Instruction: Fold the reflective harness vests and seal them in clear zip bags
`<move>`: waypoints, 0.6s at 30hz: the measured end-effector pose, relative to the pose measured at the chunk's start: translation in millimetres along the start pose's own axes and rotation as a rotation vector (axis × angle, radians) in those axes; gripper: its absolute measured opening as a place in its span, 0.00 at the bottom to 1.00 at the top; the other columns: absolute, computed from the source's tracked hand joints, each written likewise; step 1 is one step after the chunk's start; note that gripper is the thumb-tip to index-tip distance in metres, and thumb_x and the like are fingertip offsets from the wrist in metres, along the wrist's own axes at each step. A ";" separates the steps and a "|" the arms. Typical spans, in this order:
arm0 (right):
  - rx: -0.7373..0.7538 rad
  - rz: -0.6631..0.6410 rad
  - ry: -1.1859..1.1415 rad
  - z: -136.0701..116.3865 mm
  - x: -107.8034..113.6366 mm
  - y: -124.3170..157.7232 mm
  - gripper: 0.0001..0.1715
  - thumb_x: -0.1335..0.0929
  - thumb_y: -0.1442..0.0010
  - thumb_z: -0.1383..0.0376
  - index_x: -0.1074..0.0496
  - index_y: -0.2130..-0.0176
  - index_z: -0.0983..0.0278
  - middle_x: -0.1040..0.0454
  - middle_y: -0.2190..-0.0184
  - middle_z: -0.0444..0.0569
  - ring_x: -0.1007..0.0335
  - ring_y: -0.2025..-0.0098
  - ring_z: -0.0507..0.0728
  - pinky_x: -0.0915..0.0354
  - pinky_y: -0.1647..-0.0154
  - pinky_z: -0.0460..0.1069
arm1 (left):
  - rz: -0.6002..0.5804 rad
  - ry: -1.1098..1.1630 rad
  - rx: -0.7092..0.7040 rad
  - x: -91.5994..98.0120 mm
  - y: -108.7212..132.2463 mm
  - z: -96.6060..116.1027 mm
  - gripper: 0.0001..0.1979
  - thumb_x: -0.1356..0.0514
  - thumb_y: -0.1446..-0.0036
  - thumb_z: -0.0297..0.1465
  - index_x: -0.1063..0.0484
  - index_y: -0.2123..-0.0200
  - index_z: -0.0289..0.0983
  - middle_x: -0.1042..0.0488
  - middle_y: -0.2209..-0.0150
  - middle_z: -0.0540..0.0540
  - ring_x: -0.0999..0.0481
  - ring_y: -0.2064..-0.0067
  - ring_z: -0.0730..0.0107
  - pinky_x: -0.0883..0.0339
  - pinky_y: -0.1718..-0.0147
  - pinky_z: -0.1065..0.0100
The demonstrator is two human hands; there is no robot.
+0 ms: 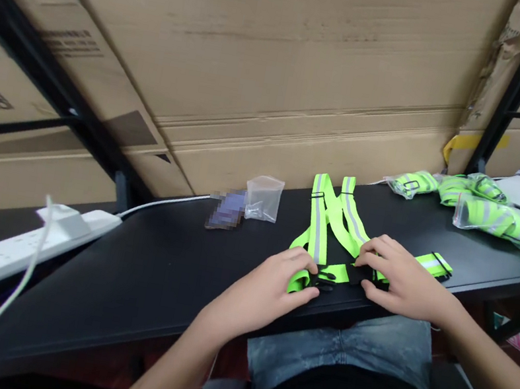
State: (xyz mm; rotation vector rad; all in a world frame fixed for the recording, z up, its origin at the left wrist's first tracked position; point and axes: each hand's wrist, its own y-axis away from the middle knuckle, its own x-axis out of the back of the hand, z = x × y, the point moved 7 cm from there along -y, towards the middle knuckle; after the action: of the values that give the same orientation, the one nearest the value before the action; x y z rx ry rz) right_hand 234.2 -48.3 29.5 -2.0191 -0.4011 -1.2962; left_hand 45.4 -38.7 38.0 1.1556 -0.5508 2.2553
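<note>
A neon green reflective strap vest (pixel 330 223) with grey stripes lies on the black table (pixel 151 269) near its front edge. My left hand (pixel 268 290) pinches the left end of the green waist belt beside a black buckle (pixel 326 276). My right hand (pixel 398 279) is closed over the belt's right part, fingers curled on the strap. The belt's far right end (pixel 436 262) sticks out past my right hand.
Several bagged green vests (pixel 501 220) lie at the table's right back. A small clear plastic bag (pixel 263 198) stands mid-back beside a blurred object. A white power strip (pixel 24 243) with cable lies at left. Cardboard boxes (pixel 264 54) form a wall behind the table.
</note>
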 end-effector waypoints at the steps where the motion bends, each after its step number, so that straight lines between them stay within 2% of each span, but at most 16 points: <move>1: 0.009 0.002 0.014 -1.2 -0.5 -0.1 0.11 0.34 0.38 0.65 0.28 0.55 0.63 0.31 0.55 0.54 0.37 0.52 0.62 0.37 0.51 0.59 | 0.003 0.007 0.019 -0.5 0.9 -0.8 0.06 0.40 0.38 0.35 0.29 0.59 0.42 0.28 0.55 0.49 0.28 0.54 0.64 0.36 0.53 0.63; 5: 0.004 0.007 0.069 -2.9 -2.6 -1.7 0.12 0.34 0.37 0.64 0.27 0.54 0.63 0.31 0.53 0.56 0.37 0.50 0.63 0.36 0.49 0.60 | 0.007 -0.009 0.052 -1.8 -5.5 -1.7 0.06 0.38 0.40 0.36 0.29 0.62 0.40 0.29 0.58 0.49 0.28 0.58 0.64 0.36 0.58 0.64; 10: -0.016 0.019 0.118 -2.9 -4.3 -4.3 0.12 0.35 0.37 0.63 0.26 0.55 0.63 0.34 0.47 0.58 0.38 0.45 0.65 0.37 0.45 0.62 | -0.064 -0.025 0.028 -5.5 -21.8 -3.2 0.09 0.34 0.45 0.37 0.29 0.67 0.39 0.30 0.63 0.49 0.28 0.59 0.63 0.35 0.60 0.63; 13: -0.051 0.041 0.175 -4.0 -7.6 -0.2 0.14 0.36 0.36 0.63 0.27 0.54 0.64 0.32 0.47 0.59 0.37 0.45 0.66 0.36 0.45 0.62 | 0.000 -0.043 0.002 -6.8 -21.6 -2.7 0.09 0.36 0.43 0.38 0.29 0.66 0.39 0.31 0.61 0.49 0.28 0.61 0.64 0.34 0.60 0.63; 18: -0.093 0.151 0.281 -13.1 -19.4 15.0 0.22 0.39 0.34 0.64 0.31 0.44 0.67 0.32 0.42 0.62 0.39 0.41 0.69 0.36 0.45 0.64 | 0.105 -0.103 -0.064 -15.3 -6.9 3.8 0.07 0.41 0.37 0.36 0.30 0.59 0.40 0.29 0.57 0.47 0.28 0.55 0.63 0.33 0.53 0.60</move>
State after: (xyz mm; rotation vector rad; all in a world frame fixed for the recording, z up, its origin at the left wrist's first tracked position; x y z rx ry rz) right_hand 225.4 -66.0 9.9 -1.8649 -0.0571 -1.4984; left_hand 59.4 -39.9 28.2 1.2418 -0.7346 2.2575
